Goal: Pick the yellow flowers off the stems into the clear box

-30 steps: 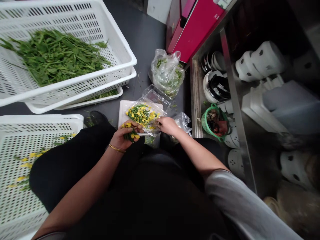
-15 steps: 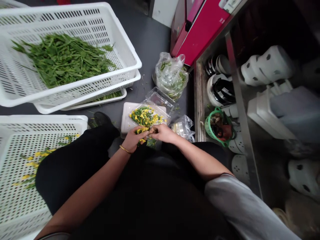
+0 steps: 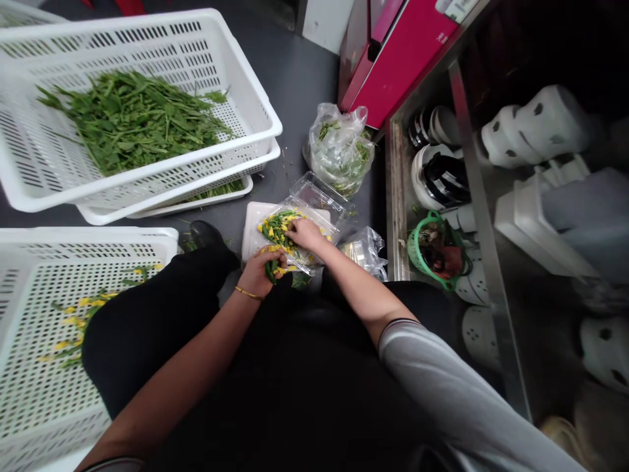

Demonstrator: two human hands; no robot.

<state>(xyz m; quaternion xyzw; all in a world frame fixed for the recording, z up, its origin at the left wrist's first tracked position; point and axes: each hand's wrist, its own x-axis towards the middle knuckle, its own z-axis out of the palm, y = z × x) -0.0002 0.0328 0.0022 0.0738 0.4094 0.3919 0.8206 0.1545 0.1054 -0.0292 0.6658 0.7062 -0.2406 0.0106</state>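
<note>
My left hand (image 3: 264,270) is closed around a small bunch of yellow-flowered green stems (image 3: 272,270), held low in front of the body. To its upper right, my right hand (image 3: 305,235) reaches down onto a pile of yellow-flowered stems (image 3: 275,227). Its fingers are drawn together at the pile, and their tips are hidden. The pile lies in a clear plastic box (image 3: 314,262) whose hinged lid (image 3: 319,195) is folded back. Beneath the box is an upturned-looking white tray or block (image 3: 250,229).
White perforated crates (image 3: 265,124) with leafy greens (image 3: 147,121) stand upper left. Another crate (image 3: 29,275) at left holds more flowered stems (image 3: 73,321). A plastic bag of greens (image 3: 339,151) sits beyond the box. Shelving (image 3: 479,190) with bowls and a green basket (image 3: 417,252) borders the right.
My right hand has left my left hand and moved up onto the pile in the box. My left hand keeps its bunch, lower and slightly turned. The view has shifted slightly.
</note>
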